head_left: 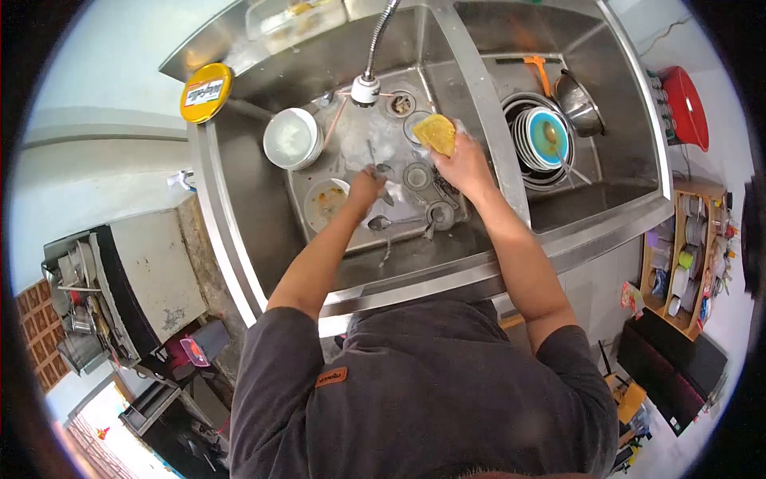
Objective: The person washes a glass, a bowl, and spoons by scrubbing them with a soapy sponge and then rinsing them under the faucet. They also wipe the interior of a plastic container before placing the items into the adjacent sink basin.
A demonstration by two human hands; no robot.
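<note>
My right hand [464, 166] grips a yellow sponge [436, 134] above the left basin, with a round, clear rim beside it. My left hand [366, 187] is closed on a spoon [384, 170]; its fingers partly cover the metal. A plate with food scraps [325, 204] lies just left of that hand. Below it, another spoon [379, 223] rests on the basin floor. Between my hands sit a glass [416, 176] and, lower down, a second glass [440, 214]. White bowls [292, 140] are stacked at the basin's left, the top one holding cloudy water.
A flexible faucet [365, 90] hangs over the left basin near the drain [400, 104]. Across the steel divider [491, 104], the right basin holds stacked dishes under a blue bowl [549, 137], a metal pot [579, 104] and an orange-handled tool [542, 73]. A yellow lid [207, 93] sits on the left rim.
</note>
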